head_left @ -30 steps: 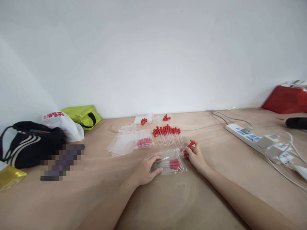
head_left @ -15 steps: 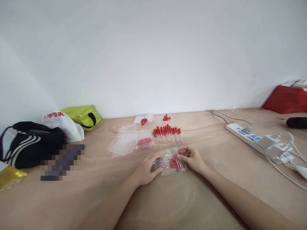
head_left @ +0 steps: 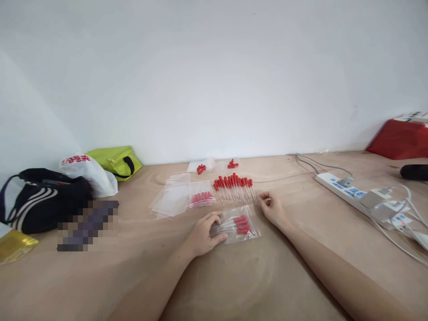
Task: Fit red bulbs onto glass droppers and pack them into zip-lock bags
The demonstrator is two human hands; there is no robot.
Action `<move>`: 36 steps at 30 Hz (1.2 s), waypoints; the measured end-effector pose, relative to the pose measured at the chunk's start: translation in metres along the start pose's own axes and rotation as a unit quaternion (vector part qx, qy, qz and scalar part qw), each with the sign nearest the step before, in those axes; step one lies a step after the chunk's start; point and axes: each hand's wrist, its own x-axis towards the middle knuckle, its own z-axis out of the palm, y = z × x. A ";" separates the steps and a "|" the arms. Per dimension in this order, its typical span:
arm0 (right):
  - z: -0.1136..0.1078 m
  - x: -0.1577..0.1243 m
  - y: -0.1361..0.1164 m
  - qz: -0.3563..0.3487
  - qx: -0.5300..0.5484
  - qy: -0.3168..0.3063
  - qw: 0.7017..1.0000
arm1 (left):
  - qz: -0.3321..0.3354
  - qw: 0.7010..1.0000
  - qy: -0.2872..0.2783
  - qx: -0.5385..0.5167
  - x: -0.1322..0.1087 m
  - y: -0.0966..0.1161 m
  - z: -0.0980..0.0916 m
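Observation:
A clear zip bag (head_left: 251, 228) lies flat on the table, holding several red-bulbed droppers (head_left: 242, 224) with the bulbs to the right. Around the bag's left end curves my left hand (head_left: 204, 235), its fingers on the upper edge and thumb on the lower. My right hand (head_left: 273, 209) rests just right of a row of loose droppers (head_left: 234, 187), bent fingers and thumb slightly apart, nothing visible between them. A second filled zip bag (head_left: 201, 200) lies left of the row, beside overlapping flat zip bags (head_left: 173, 198).
Small red bulbs (head_left: 201, 169) and more red bulbs (head_left: 232, 164) lie on bags near the wall. A power strip (head_left: 337, 185) with chargers and cables stands at right. On the left are a black bag (head_left: 43, 200), a white plastic bag (head_left: 88, 174) and a lime-green bag (head_left: 115, 161).
My right hand has left the bag's opening and moved up and right to the end of the dropper row. The dropper it was inserting now lies inside the bag. My left hand stays put.

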 end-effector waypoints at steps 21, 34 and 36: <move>0.006 0.049 0.000 0.049 -0.231 -0.017 0.972 | 0.036 0.998 -0.048 0.009 -0.003 0.004 -0.004; -0.017 -0.016 -0.015 0.091 0.276 0.004 0.957 | 0.039 0.997 -0.064 0.014 -0.003 0.004 -0.005; -0.013 -0.021 -0.019 0.099 0.291 0.017 0.951 | 0.035 0.997 -0.065 0.017 -0.003 0.005 -0.006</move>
